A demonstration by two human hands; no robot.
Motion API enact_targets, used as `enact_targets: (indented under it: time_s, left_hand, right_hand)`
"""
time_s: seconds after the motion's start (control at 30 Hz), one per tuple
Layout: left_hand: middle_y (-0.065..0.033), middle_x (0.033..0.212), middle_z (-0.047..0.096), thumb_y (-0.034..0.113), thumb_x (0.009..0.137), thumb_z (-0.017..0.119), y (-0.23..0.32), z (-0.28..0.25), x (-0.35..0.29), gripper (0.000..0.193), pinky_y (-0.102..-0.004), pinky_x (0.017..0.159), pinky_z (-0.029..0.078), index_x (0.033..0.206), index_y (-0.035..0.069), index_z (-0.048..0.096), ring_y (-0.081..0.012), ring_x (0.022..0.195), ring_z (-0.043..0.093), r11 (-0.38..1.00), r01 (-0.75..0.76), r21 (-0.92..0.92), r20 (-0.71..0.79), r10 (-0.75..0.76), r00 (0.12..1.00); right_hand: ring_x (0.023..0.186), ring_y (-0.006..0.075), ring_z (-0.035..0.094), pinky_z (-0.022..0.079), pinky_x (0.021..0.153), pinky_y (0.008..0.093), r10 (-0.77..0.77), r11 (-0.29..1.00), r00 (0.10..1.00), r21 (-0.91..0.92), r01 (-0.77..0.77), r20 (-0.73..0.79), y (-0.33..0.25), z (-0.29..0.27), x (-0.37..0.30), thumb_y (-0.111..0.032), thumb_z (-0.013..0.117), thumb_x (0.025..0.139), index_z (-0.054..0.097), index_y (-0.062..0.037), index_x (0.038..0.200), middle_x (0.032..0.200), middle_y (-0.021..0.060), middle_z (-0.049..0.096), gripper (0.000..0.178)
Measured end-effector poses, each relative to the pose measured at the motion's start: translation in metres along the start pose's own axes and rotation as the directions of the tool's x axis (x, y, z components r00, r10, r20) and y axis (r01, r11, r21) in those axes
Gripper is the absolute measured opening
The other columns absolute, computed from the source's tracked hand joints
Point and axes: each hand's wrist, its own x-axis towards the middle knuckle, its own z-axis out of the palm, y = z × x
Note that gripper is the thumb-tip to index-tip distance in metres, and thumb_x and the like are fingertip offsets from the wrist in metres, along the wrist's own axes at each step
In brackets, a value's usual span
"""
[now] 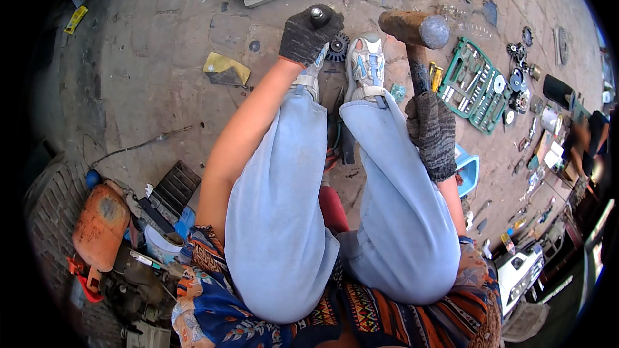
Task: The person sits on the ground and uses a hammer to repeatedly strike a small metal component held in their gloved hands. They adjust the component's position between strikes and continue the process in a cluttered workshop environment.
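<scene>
Two gloved hands are at work over the pavement between the person's shoes. A metal rod (317, 13) stands upright, its top poking out of the left hand (308, 33), which is closed tight around it just above a black gear (337, 47) lying by the left shoe (312, 72). Beside it, the right hand (431, 134) is wrapped shut around the dark handle of a hammer (413, 28), whose rusty head hangs level with the rod's top, just right of it and apart. Right of the hammer lies a green tool case (476, 84), open on the paving (161, 58); a blue tray (467, 171) sits near the right wrist.
</scene>
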Motion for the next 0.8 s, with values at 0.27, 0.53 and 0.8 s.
enact_targets:
  time_s: [0.27, 0.53, 0.8]
  left_hand:
    - [-0.0061, 0.081, 0.066, 0.005, 0.079, 0.066, -0.005, 0.003, 0.004, 0.01, -0.0263, 0.069, 0.05, 0.087, -0.001, 0.064, -0.0108, 0.074, 0.06, 0.999, -0.033, -0.026, -0.012, 0.032, 0.999]
    - [-0.0124, 0.078, 0.066, 0.021, 0.075, 0.07, -0.015, 0.003, 0.009, 0.019, -0.0331, 0.066, 0.05, 0.081, 0.004, 0.066, -0.0242, 0.068, 0.063, 0.984, -0.127, 0.127, -0.029, 0.132, 0.991]
    - [-0.0063, 0.077, 0.066, 0.008, 0.078, 0.068, -0.013, 0.004, 0.01, 0.012, -0.0276, 0.068, 0.05, 0.084, -0.001, 0.064, -0.0115, 0.072, 0.061, 0.971, -0.151, 0.186, 0.021, 0.149, 0.989]
  right_hand:
    - [0.067, 0.0229, 0.051, 0.04, 0.059, 0.0347, -0.172, 0.985, 0.981, -0.021, 0.171, -0.093, -0.002, -0.002, 0.001, -0.016, 0.058, 0.077, 0.055, -0.0079, 0.088, 0.075, 0.0068, 0.054, 0.014]
    - [0.046, 0.0062, 0.04, 0.029, 0.043, 0.021, -0.05, 0.971, 0.994, 0.227, 0.072, -0.102, 0.003, 0.005, 0.004, -0.039, 0.051, 0.092, 0.056, -0.0063, 0.08, 0.058, -0.0023, 0.047, 0.035]
    - [0.047, 0.0063, 0.04, 0.03, 0.043, 0.0213, -0.084, 0.976, 0.99, 0.19, 0.105, -0.118, 0.001, 0.006, 0.004, -0.037, 0.05, 0.092, 0.056, -0.0062, 0.079, 0.058, -0.0018, 0.047, 0.034]
